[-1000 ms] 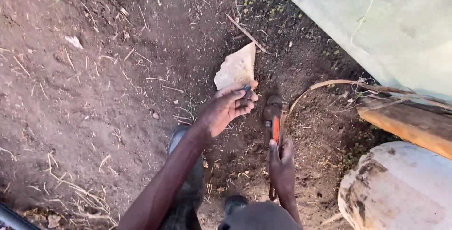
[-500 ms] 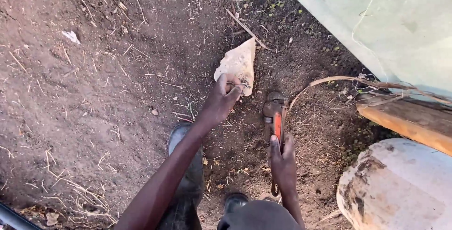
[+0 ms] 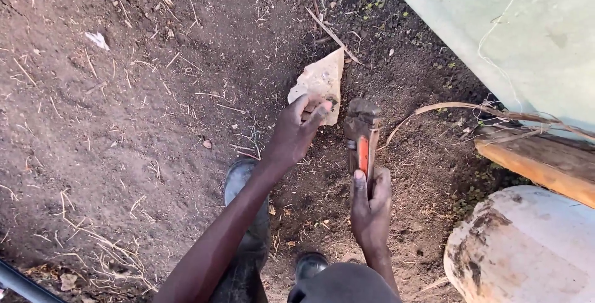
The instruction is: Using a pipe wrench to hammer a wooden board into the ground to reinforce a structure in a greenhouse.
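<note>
Head camera looks steeply down, close above soil (image 3: pixel 124 154).

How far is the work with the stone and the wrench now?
Done: nothing visibly finished yet. In hand: the left hand grips the lower edge of the flat pale stone, which lies on the soil; the right hand holds the red-handled wrench beside it. Left: the stone is not lifted yet.
</note>
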